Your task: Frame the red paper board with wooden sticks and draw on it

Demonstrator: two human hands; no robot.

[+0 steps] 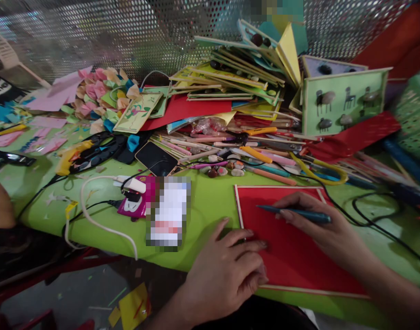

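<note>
A red card edged with thin pale sticks lies on the green table. My left hand rests over its left edge with fingers spread, holding nothing. Above the card, my right hand grips a dark teal pen between thumb and fingers. The pen's tip points left, over the upper part of the card; whether it touches the surface I cannot tell. No drawn marks are visible on the red face.
A blurred-out phone and purple power strip lie left. Behind are pens, painted stones, a glue gun, stacked framed cards and a green pebble picture. A black cable runs along the right.
</note>
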